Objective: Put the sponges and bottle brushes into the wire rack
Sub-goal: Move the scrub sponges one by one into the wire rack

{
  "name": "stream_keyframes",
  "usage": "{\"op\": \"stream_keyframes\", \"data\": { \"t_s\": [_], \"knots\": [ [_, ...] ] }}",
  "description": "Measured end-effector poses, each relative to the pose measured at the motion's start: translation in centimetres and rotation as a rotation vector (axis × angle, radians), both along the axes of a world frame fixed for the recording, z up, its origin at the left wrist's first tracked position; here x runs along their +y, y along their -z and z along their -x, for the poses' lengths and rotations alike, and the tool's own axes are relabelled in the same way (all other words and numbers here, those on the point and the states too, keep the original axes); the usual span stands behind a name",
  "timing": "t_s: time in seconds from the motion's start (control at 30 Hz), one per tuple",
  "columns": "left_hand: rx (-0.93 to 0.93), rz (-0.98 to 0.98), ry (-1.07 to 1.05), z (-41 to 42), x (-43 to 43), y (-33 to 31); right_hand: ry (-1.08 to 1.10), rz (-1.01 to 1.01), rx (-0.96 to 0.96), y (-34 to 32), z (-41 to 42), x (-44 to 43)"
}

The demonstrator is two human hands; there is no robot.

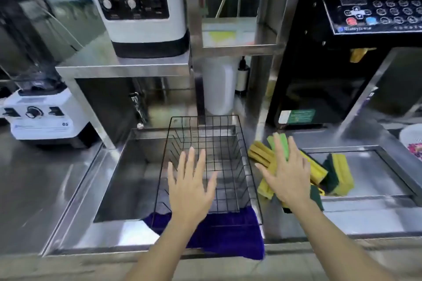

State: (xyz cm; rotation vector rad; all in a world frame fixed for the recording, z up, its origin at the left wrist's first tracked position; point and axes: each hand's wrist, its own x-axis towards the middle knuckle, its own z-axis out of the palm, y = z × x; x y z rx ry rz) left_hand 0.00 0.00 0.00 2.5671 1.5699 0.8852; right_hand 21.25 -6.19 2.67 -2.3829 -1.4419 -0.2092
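A black wire rack (pixel 228 141) stands in the sink (pixel 127 180), its near end over a purple cloth (pixel 230 232). Nothing lies inside the rack. My left hand (pixel 191 187) hovers flat over the rack's near left part, fingers spread and holding nothing. To the right of the rack, several yellow-and-green sponges (pixel 338 173) are piled on the steel counter. My right hand (pixel 285 171) is spread flat above the left side of that pile, covering part of it. I cannot tell whether it touches the sponges. No bottle brush shows.
A white blender base (pixel 43 118) stands at the left. On a raised steel shelf (pixel 123 67) sits a white appliance with dials (pixel 139 11). A black machine with a keypad (pixel 347 52) rises at the back right. A white bottle (pixel 219 86) stands behind the rack.
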Motion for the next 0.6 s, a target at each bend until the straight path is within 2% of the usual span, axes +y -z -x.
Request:
{"op": "stream_keyframes", "data": {
  "t_s": [0.13, 0.23, 0.4, 0.53, 0.6],
  "knots": [
    [0.057, 0.076, 0.005, 0.5, -2.0, 2.7, 0.089, 0.121, 0.215, 1.4, -0.4, -0.6],
    [0.100, 0.123, 0.014, 1.1, -2.9, 4.6, 0.141, 0.154, 0.291, 1.8, -0.5, -0.9],
    [0.133, 0.124, -0.021, 1.6, -4.0, 5.9, 0.177, 0.119, 0.204, 3.0, -0.3, -0.5],
    [0.149, 0.085, -0.041, 1.8, -4.2, 5.6, 0.216, 0.071, 0.529, 2.6, -0.1, 0.1],
    [0.168, 0.062, -0.038, 1.8, -4.1, 5.8, 0.232, 0.001, 0.594, 2.0, -0.1, 0.1]
  ]
}}
